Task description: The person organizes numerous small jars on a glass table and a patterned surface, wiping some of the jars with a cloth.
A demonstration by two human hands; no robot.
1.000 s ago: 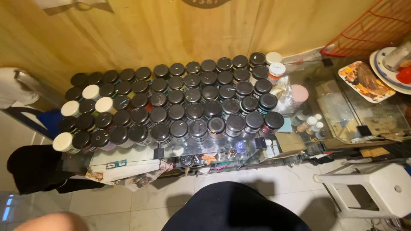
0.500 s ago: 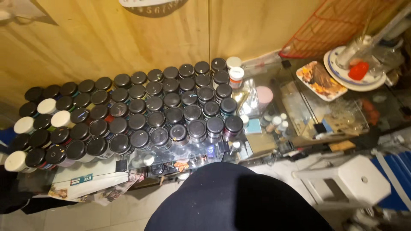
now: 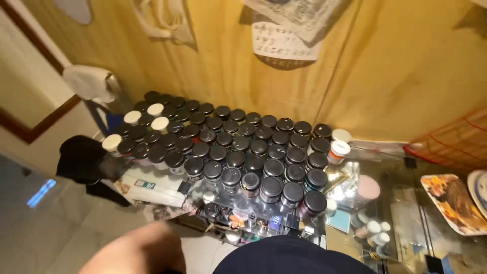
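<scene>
- The glass surface [image 3: 401, 213] is the largest thing here; it stands against a yellow wall [image 3: 395, 66] and carries everything. Being glass, it is hard and fragile, so things should be set down on it softly.
- The block of small jars [image 3: 238, 147] covers the left and middle part of the surface, row behind row, the jars touching each other. Most have black lids; a few at the far left have white lids [image 3: 133, 117].
- I judge each jar to be light, stiff and smooth, probably glass or hard plastic, so a little slippery and breakable. Because the neighbours are so close, the best hold is on the lid, from above.
- A pink round lid [image 3: 369, 186] lies just beside the block, on the right.
- The left hand [image 3: 137, 251] is at the bottom edge, blurred, near the front row and apart from it. Its fingers do not show, so I cannot tell if they are wide or narrow.
- The right hand is not in view.
</scene>
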